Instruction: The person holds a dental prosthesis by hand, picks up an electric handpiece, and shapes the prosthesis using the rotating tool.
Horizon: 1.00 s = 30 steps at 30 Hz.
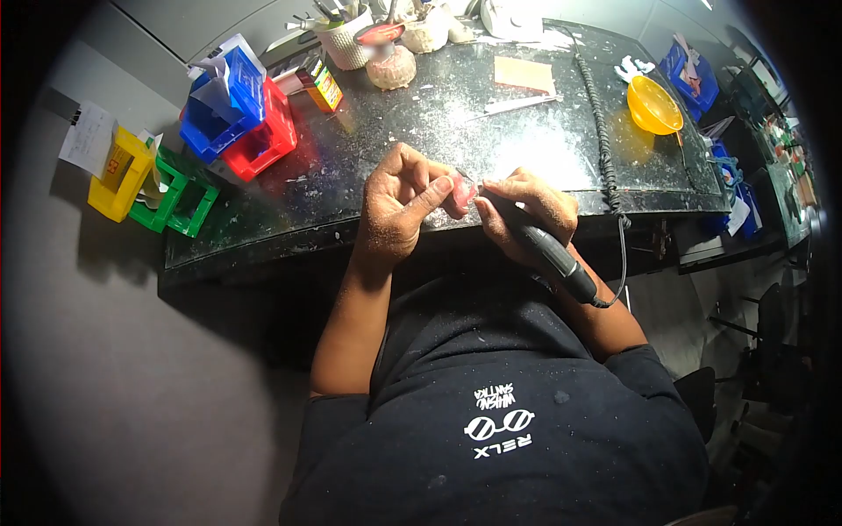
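My left hand [396, 203] pinches a small pink piece, which looks like a denture base [464, 190], between thumb and fingers near the table's front edge. Fine dust coats that hand. My right hand [539, 206] is wrapped round a black rotary handpiece [548, 250], its tip pointing left at the pink piece. Whether the tip touches the piece I cannot tell. From the handpiece's rear end a cord [624, 263] runs up to a coiled cable on the table. My fingers hide part of the pink piece.
The dark table [421, 123] is dusted white. At its back stand a white tool pot [345, 39] and a plaster lump [390, 68]. A yellow bowl [653, 105] sits at right, a coiled cable [601, 131] beside it. Blue [215, 110], red [267, 140] and green bins [189, 197] are at left.
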Available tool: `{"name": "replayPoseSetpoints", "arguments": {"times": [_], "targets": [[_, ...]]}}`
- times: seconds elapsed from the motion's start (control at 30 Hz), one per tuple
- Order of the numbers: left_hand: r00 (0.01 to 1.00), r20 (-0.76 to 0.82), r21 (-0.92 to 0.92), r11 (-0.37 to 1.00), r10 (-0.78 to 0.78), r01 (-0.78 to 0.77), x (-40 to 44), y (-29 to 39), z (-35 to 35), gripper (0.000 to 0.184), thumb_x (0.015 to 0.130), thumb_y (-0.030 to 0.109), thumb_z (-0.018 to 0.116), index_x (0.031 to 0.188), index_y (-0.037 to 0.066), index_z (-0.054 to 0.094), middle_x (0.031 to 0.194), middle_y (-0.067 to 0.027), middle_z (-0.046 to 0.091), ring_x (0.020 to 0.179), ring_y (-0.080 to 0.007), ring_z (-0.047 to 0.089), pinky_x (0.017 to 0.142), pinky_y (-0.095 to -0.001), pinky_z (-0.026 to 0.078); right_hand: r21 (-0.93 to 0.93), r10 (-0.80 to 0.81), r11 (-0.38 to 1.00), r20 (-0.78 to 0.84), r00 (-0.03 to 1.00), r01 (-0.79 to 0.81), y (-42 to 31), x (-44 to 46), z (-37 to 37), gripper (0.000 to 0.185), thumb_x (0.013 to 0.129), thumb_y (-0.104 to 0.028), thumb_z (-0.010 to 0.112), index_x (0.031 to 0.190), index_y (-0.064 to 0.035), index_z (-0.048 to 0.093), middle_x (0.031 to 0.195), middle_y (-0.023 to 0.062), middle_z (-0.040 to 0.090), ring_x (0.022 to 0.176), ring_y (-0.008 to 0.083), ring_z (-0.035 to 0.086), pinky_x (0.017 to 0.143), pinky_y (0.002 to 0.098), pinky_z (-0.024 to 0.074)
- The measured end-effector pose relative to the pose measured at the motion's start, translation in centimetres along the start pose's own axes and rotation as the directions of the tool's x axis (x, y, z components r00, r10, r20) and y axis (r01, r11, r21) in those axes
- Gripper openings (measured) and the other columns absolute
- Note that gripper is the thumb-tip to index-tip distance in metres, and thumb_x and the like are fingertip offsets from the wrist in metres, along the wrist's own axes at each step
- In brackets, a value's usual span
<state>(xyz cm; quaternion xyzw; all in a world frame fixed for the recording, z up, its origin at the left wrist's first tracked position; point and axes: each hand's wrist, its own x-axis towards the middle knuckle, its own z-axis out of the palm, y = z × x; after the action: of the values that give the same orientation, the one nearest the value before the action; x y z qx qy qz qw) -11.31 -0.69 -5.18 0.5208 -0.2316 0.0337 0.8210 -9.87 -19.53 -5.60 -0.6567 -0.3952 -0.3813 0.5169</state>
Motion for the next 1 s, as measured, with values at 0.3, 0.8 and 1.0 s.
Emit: {"name": "replayPoseSetpoints", "arguments": {"times": [0.3, 0.8, 1.0], "targets": [[1.0, -0.003, -0.014, 1.0, 0.017, -0.017, 0.0, -0.1, -0.09, 0.02, 0.095, -0.004, 0.058, 0.088, 0.005, 0.042, 0.088, -0.0197, 0.066, 0.077, -0.0196, 0.066, 0.073, -0.0337, 0.058, 0.006, 0.011, 1.0, 0.014, 1.0, -0.012, -0.02, -0.03, -0.1, 0.022, 0.072, 0.002, 0.08, 0.091, 0.0014, 0.068, 0.069, 0.0121, 0.066, 0.057, 0.0161, 0.064, 0.051, 0.0254, 0.0477], [0.997, 0.038, 0.002, 0.997, 0.073, -0.073, -0.03, -0.42, -0.32, 0.02, 0.095, -0.002, 0.059, 0.088, 0.006, 0.042, 0.087, -0.018, 0.065, 0.081, -0.019, 0.064, 0.076, -0.0334, 0.054, -0.004, 0.107, 0.994, -0.034, 0.994, -0.107, -0.06, -0.19, -0.15, 0.021, 0.075, 0.002, 0.079, 0.093, 0.0028, 0.068, 0.071, 0.0112, 0.065, 0.056, 0.0139, 0.06, 0.05, 0.0247, 0.0443], [0.995, 0.059, -0.023, 0.997, 0.079, -0.077, 0.01, -0.47, -0.38, 0.021, 0.095, -0.002, 0.06, 0.087, 0.006, 0.042, 0.087, -0.0173, 0.065, 0.081, -0.0188, 0.063, 0.075, -0.0343, 0.054, 0.01, 0.092, 0.996, -0.01, 0.996, -0.092, -0.53, -0.12, -0.38, 0.021, 0.079, 0.004, 0.074, 0.098, 0.0033, 0.065, 0.074, 0.0128, 0.065, 0.061, 0.0158, 0.061, 0.055, 0.0267, 0.0451]]}}
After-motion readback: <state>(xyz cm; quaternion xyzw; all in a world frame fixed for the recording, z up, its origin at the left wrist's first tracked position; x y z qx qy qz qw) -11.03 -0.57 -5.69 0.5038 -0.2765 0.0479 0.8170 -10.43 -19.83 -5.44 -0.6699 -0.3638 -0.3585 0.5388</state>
